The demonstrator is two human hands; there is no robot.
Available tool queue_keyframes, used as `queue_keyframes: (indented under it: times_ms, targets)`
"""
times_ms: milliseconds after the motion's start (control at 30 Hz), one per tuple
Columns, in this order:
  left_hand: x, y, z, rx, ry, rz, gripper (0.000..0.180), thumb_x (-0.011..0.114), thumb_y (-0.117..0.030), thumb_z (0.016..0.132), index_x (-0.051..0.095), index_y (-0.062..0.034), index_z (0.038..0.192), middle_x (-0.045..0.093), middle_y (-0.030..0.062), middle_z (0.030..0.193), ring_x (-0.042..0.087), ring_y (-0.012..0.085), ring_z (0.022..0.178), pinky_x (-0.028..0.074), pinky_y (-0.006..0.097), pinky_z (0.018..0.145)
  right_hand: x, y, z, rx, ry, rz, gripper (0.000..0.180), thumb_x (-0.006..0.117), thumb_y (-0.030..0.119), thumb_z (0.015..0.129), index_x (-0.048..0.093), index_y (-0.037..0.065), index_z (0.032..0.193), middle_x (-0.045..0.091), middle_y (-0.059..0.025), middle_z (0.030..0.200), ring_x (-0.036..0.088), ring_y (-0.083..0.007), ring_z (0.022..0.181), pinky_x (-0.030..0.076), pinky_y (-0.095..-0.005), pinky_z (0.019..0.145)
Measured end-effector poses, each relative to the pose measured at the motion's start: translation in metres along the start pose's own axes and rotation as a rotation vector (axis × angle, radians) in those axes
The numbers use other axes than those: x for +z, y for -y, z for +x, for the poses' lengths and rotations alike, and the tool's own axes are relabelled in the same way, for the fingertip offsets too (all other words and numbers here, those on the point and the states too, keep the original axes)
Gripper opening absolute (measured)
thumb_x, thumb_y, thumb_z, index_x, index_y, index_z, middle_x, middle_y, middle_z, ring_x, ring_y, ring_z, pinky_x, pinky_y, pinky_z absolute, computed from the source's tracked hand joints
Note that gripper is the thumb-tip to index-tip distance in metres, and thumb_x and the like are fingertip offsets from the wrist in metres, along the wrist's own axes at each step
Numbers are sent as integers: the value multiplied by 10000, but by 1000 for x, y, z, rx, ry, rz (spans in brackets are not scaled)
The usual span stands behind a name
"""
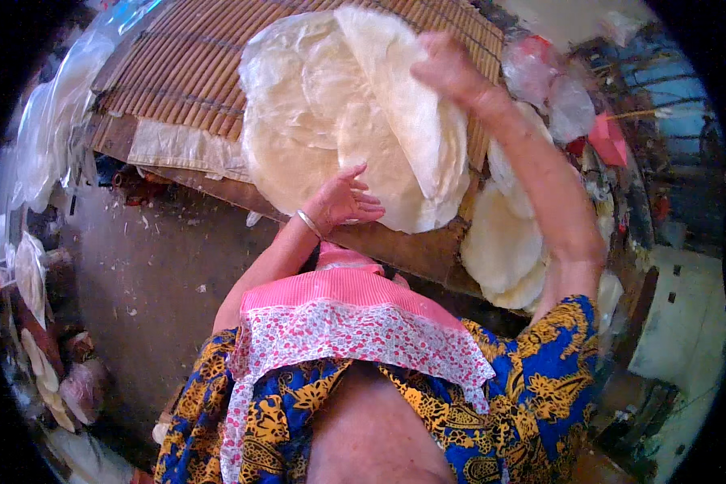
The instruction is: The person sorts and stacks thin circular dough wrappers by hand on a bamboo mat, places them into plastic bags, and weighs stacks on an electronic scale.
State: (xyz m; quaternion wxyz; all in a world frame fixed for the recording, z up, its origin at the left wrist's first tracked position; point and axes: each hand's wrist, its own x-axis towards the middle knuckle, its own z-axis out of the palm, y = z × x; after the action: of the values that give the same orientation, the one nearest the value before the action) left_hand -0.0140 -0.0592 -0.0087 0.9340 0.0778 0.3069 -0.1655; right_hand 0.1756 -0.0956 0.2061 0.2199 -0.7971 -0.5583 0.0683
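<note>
A loose stack of thin, pale cream round sheets point(298, 153), like rice paper, lies on a bamboo slat mat point(185, 64). One sheet on top point(391, 97) is partly lifted and folded over, its straight edge running diagonally across the pile. At that sheet's upper right edge, my right hand point(452, 71) is closed, its fingertips mostly hidden. My left hand point(345, 200), with a bracelet at the wrist, hovers at the stack's near edge. Its fingers are spread and nothing is in them.
More pale round sheets point(500, 238) lie at the right, below my right forearm. Clear plastic bags point(569, 105) sit at the far right, and plastic sheeting point(52, 133) hangs at the left. Brown floor point(137, 282) shows at the left, below the mat's wooden edge.
</note>
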Motion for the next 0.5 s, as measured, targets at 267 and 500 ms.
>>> queue_keyframes:
  times_ms: [267, 500]
  targets:
    - [32, 25, -26, 123, 568, -194, 819, 559, -500, 755, 192, -36, 1321, 262, 144, 1357, 263, 336, 1235, 259, 523, 975, -109, 20, -99, 226, -384, 848, 349, 546, 35, 676, 552, -9, 1023, 592, -85, 947, 567, -199, 887, 444, -293, 796]
    - [-50, -39, -57, 700, -148, 395, 279, 571, -240, 775, 545, -45, 973, 548, 102, 1005, 521, 252, 947, 419, 392, 832, 77, -90, -238, 589, -571, 1494, 562, 586, 125, 653, 402, 7, 1171, 505, -106, 1104, 485, -248, 1017, 385, -379, 894]
